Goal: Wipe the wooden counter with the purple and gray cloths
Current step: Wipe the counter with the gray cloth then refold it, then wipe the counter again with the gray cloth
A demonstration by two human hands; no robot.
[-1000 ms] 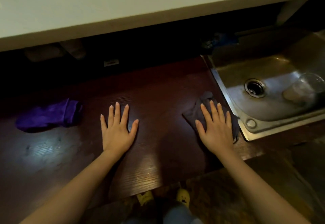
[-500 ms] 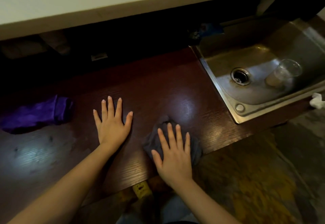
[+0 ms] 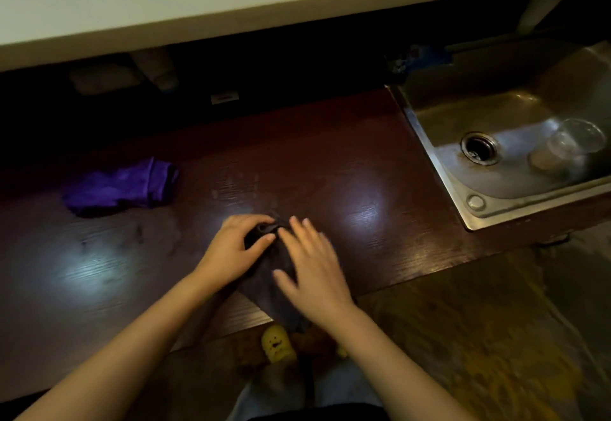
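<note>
Gray cloth [image 3: 274, 285] lies near the front edge of the wooden counter [image 3: 347, 169], under both hands. Left hand [image 3: 231, 248] pinches the cloth's far fold between thumb and fingers; right hand [image 3: 314, 272] rests flat on it, fingers spread, blurred. Purple cloth [image 3: 122, 186] lies bunched, well apart to the left. Steel sink [image 3: 439, 169] at right holds a clear cup [image 3: 568, 146]. Room dim; white shelf [image 3: 231, 0] overhead.

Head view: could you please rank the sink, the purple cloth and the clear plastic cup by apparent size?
1. Sink, though cropped at the right edge.
2. Purple cloth.
3. Clear plastic cup, lying inside the sink.
</note>
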